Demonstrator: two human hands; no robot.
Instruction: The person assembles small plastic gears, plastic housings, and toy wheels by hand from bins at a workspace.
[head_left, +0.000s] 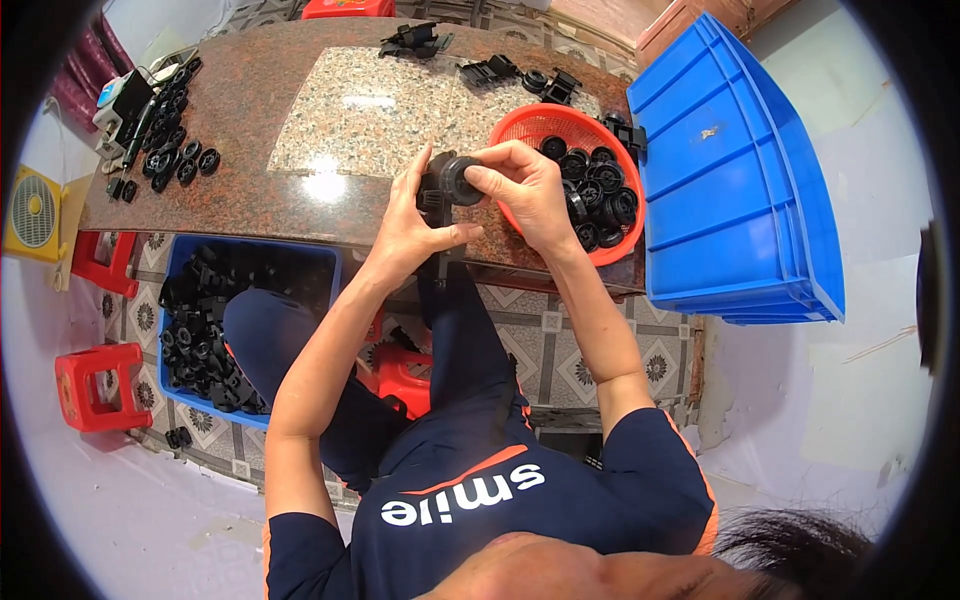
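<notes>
Above the near edge of the table, my left hand (405, 232) grips a black plastic bracket-like part (433, 203), with fingers on its left side and the thumb stretched toward the right. My right hand (530, 190) pinches a round black wheel (459, 181) between thumb and fingers. The wheel sits against the upper part of the bracket; whether the two are joined I cannot tell. Just right of my right hand stands a red plastic basket (522, 116) holding several black wheels (608, 178).
A large blue bin (725, 170) stands right of the basket. Black assemblies (412, 40) lie along the table's far side, and loose wheels (187, 170) at the left. A blue crate (335, 270) full of black parts is below, near red stools (100, 385).
</notes>
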